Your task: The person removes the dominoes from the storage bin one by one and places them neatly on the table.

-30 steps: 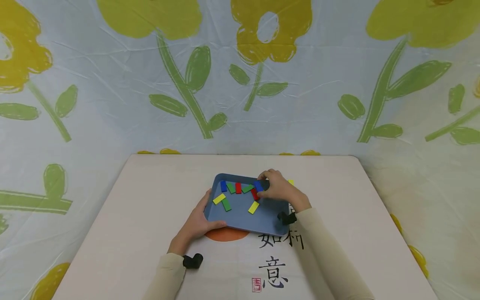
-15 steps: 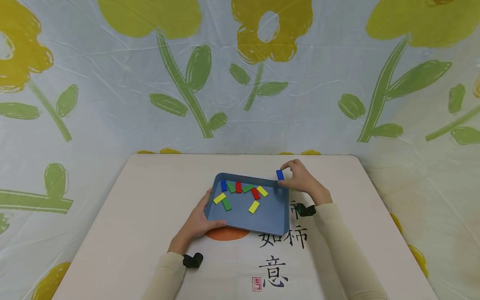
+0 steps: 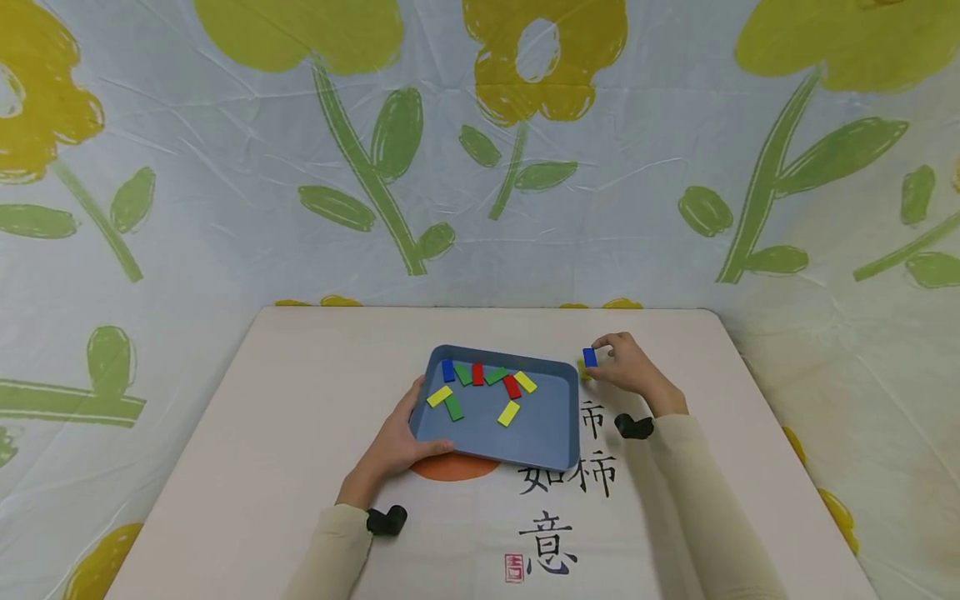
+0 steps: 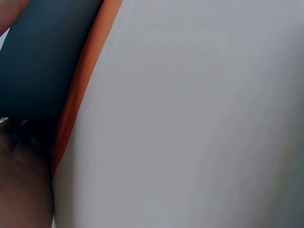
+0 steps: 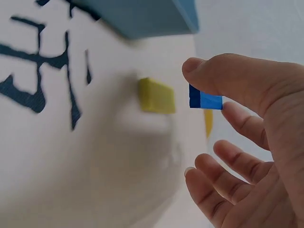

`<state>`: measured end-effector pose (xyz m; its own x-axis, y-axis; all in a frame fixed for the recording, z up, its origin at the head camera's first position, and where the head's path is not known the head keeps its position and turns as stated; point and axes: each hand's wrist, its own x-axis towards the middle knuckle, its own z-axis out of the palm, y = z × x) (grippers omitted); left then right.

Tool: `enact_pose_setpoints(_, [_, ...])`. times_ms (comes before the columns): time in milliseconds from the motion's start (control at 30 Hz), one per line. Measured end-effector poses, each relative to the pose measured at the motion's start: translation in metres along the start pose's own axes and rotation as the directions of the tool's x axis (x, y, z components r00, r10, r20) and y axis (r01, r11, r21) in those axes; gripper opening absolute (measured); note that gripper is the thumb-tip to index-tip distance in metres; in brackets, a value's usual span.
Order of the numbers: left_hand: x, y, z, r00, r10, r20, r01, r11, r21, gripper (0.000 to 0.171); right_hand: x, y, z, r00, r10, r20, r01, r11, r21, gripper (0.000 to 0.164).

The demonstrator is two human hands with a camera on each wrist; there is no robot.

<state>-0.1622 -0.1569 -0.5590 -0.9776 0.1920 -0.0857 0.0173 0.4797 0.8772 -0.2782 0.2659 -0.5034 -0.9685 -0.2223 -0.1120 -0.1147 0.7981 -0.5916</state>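
Note:
In the head view my left hand [image 3: 392, 440] holds the blue-grey tray [image 3: 480, 435] by its near left corner, thumb along the near rim. The left wrist view shows only part of that hand [image 4: 23, 185] beside the dark tray wall [image 4: 45, 61]. To the right of the tray, my right hand [image 3: 636, 368] pinches a blue block [image 3: 590, 357] between thumb and finger. A yellow block [image 5: 157, 96] stands on the table just beyond the tray's right side. In the right wrist view, the blue block [image 5: 206, 98] appears above the table, apart from the yellow one.
Several red, green, yellow and blue blocks lie in the tray, including a red block [image 3: 477, 374] and a yellow block [image 3: 508, 413]. A white cloth with black characters [image 3: 550, 542] and an orange shape [image 3: 453, 468] lies under the tray. A flowered curtain [image 3: 637, 208] hangs behind the table.
My right hand has lifted the blue block out of the tray and carried it right, over the rim, to beside the yellow block on the table. The left hand and tray stay put.

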Motion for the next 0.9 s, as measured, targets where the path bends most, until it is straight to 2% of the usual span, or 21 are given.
enact_pose_setpoints(400, [0.001,-0.001,0.001,1.000,0.011,-0.001,-0.011,1.000,-0.004,0.124,0.000,0.018,0.008,0.999,0.039,0.027,-0.038,0.999,-0.016,0.056])
enact_pose_setpoints(633, [0.001,-0.001,0.000,1.000,0.010,-0.001,-0.010,1.000,-0.010,0.124,0.002,0.017,0.008,0.996,0.087,0.032,-0.087,0.996,-0.014,0.057])
enact_pose_setpoints(900, [0.001,-0.003,0.001,1.000,0.002,0.001,-0.002,1.000,-0.006,0.124,0.002,0.018,0.008,0.995,0.094,0.022,-0.094,0.995,-0.029,0.055])
